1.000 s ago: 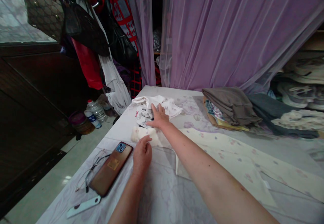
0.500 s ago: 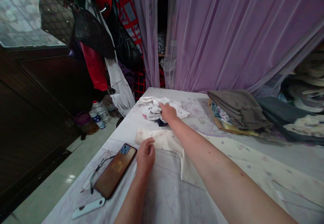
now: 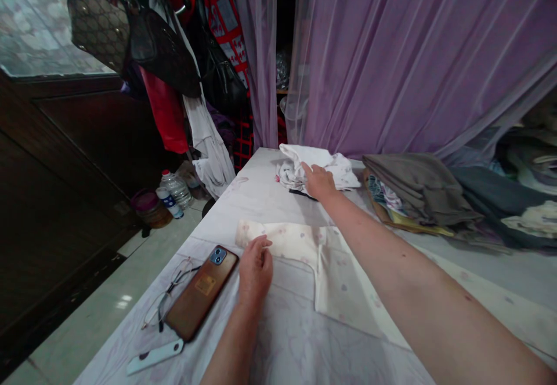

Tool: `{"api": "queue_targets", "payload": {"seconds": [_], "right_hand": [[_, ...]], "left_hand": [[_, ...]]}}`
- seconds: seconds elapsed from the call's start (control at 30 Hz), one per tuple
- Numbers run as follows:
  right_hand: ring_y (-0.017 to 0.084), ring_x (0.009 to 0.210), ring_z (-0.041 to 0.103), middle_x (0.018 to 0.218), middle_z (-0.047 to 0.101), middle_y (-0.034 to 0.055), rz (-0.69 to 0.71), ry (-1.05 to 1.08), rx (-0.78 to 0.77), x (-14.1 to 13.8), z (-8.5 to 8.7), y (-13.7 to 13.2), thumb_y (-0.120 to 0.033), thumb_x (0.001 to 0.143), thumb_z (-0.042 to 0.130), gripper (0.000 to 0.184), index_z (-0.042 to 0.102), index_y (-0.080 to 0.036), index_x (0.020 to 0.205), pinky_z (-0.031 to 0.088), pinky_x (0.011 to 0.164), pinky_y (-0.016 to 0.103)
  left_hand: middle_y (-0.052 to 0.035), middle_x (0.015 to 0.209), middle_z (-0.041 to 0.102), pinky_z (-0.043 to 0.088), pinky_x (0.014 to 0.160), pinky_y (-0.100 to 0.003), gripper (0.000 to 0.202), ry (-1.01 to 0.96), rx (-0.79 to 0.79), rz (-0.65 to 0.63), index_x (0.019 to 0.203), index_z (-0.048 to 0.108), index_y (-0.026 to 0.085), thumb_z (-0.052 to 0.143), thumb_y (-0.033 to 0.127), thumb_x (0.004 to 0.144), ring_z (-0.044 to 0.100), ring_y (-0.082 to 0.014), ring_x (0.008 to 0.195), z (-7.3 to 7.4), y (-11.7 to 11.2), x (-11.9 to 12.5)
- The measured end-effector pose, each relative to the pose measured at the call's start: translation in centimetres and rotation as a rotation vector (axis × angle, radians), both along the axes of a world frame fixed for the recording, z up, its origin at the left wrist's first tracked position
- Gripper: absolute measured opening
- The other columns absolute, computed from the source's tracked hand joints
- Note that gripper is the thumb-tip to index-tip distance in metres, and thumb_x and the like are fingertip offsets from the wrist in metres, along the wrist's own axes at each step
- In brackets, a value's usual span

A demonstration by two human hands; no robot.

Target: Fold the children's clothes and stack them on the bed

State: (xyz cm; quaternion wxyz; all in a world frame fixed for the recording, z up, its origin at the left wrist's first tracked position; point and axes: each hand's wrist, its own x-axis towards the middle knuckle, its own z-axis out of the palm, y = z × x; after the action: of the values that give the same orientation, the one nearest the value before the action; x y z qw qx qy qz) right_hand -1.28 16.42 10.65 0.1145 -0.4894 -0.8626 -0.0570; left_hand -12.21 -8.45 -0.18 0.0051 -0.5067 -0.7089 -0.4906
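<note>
Your right hand lies on a rumpled white cotton bundle at the far end of the table, its fingers spread wide and pressing on top, with nothing pinched between them. A dark strip of fabric pokes out from under the bundle's near edge. Your left hand is on the nearer part of the table, its fingers curled narrowly, their tips against a cream cloth with pale pink dots; you cannot tell whether they grip it or only rest there. That cloth lies flat, rolled along its upper edge, with a wide flap running down to the right beneath your right forearm. The table is covered by a pale sheet with a faint lilac floral print. Just left of your left hand lies a smartphone in a brown case, and beside it are thin wire-rimmed glasses, with a flat white plastic strip near the table's edge. To your right sits a folded grey-brown garment on a stack of other clothes. A sheer lilac curtain hangs behind the table, and a clear plastic water bottle stands on the tiled floor to the left
</note>
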Motion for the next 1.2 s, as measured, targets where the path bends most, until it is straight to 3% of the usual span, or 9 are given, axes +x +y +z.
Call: {"api": "queue_targets", "payload": {"seconds": [0.1,0.2,0.3,0.4,0.57,0.77,0.93,1.1,1.2], "right_hand": [[0.023,0.120,0.052,0.137,0.056,0.0108,0.187,0.041,-0.092,-0.7,-1.5,-3.6,-0.026,0.092,0.046,0.048,0.047,-0.022,0.140,0.039,0.096,0.032],[0.019,0.100,0.064,0.108,0.073,0.0050,0.322,-0.008,-0.350,-2.2,-2.2,-7.5,-0.040,0.096,0.041,0.036,0.070,-0.025,0.110,0.043,0.081,0.026],[0.018,0.091,0.066,0.098,0.075,0.0024,0.354,-0.055,-0.452,-3.6,-2.6,-10.1,-0.047,0.088,0.054,0.030,0.075,-0.027,0.094,0.043,0.072,0.024],[0.019,0.092,0.066,0.100,0.074,0.0021,0.318,-0.052,-0.432,-4.3,-2.9,-11.2,-0.043,0.082,0.063,0.025,0.073,-0.027,0.098,0.043,0.072,0.024],[0.018,0.100,0.062,0.106,0.070,0.0045,0.273,0.071,-0.246,-4.5,-4.2,-11.7,-0.036,0.094,0.049,0.024,0.068,-0.025,0.103,0.042,0.082,0.027],[0.022,0.107,0.057,0.115,0.067,0.0081,0.246,0.124,-0.163,-4.2,-5.5,-13.0,-0.032,0.092,0.054,0.027,0.062,-0.023,0.117,0.041,0.090,0.033],[0.018,0.119,0.054,0.128,0.063,0.0051,0.350,0.238,-0.150,0.3,-4.5,-15.0,-0.026,0.096,0.044,0.030,0.062,-0.025,0.119,0.030,0.107,0.036],[0.023,0.136,0.040,0.142,0.053,0.0081,0.091,0.150,-0.217,8.1,-4.8,-15.3,-0.033,0.097,0.039,0.039,0.057,-0.025,0.131,0.024,0.112,0.046],[0.026,0.143,0.028,0.154,0.037,0.0089,0.024,0.051,-0.303,10.7,-5.7,-15.1,-0.040,0.097,0.038,0.048,0.046,-0.024,0.142,0.019,0.114,0.053]], "left_hand": [[-0.0089,0.111,0.070,0.047,0.099,-0.042,0.027,0.123,-0.081,-0.010,0.094,0.066,0.020,0.046,0.010,0.080,0.061,-0.0229,0.111,0.4,-0.1,0.3],[-0.0078,0.121,0.068,0.038,0.107,-0.053,0.030,0.199,-0.224,0.056,0.100,0.067,0.022,0.049,0.010,0.079,0.054,-0.0284,0.123,0.9,-0.3,0.7],[-0.0060,0.129,0.064,0.028,0.110,-0.061,0.031,0.245,-0.348,0.112,0.105,0.067,0.025,0.050,0.014,0.081,0.048,-0.0325,0.129,1.2,-0.7,1.1],[-0.0070,0.133,0.061,0.022,0.112,-0.063,0.030,0.310,-0.396,0.126,0.108,0.066,0.024,0.051,0.019,0.083,0.044,-0.0341,0.133,1.5,-1.0,1.6],[-0.0085,0.140,0.055,0.020,0.113,-0.062,0.032,0.367,-0.418,0.181,0.113,0.064,0.023,0.050,0.023,0.085,0.039,-0.0369,0.136,1.5,-1.1,2.2],[-0.0120,0.143,0.052,0.018,0.114,-0.064,0.036,0.390,-0.451,0.211,0.119,0.063,0.020,0.052,0.027,0.085,0.035,-0.0365,0.139,1.6,-1.1,2.3],[-0.0170,0.144,0.049,0.017,0.113,-0.066,0.047,0.414,-0.448,0.214,0.132,0.056,0.015,0.049,0.033,0.089,0.036,-0.0392,0.138,1.3,-1.1,2.0],[-0.0225,0.144,0.047,0.018,0.110,-0.068,0.050,0.430,-0.440,0.215,0.133,0.056,0.013,0.044,0.039,0.092,0.035,-0.0427,0.137,0.9,-0.9,1.7],[-0.0254,0.145,0.044,0.018,0.109,-0.070,0.052,0.416,-0.440,0.217,0.135,0.054,0.011,0.043,0.040,0.093,0.034,-0.0432,0.138,0.9,-0.7,1.6]]}}
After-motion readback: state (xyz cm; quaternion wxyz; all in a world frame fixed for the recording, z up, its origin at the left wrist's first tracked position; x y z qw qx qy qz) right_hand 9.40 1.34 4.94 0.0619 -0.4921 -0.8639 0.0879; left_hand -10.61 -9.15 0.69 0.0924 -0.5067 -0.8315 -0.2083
